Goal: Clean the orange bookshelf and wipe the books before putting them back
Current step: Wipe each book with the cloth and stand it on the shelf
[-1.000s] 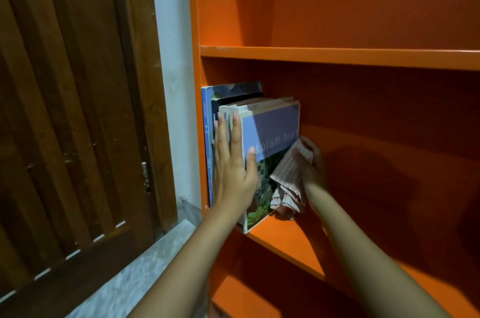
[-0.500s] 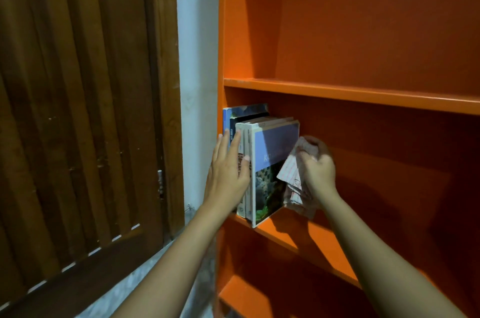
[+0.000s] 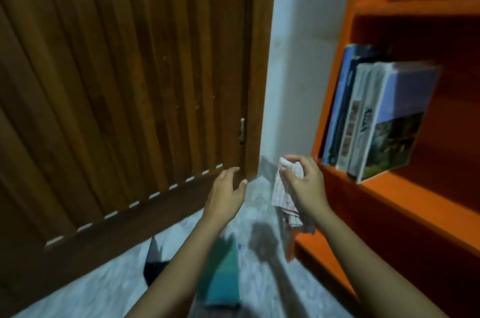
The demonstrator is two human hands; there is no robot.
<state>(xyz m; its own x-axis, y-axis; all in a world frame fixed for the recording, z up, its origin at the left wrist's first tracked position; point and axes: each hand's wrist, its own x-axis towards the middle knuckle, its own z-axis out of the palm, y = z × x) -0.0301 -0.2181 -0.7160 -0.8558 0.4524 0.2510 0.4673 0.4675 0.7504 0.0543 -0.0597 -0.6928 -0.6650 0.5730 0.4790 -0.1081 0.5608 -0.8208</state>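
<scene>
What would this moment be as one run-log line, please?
left hand open, empty | right hand holds cloth | books on orange shelf | neither hand touches books

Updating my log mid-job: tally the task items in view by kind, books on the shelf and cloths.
Books, standing on the orange bookshelf: 4, as far as the blur lets the spines be told apart
Checked cloth, pinched in the right hand: 1
Total: 5
The left hand holds nothing.
</scene>
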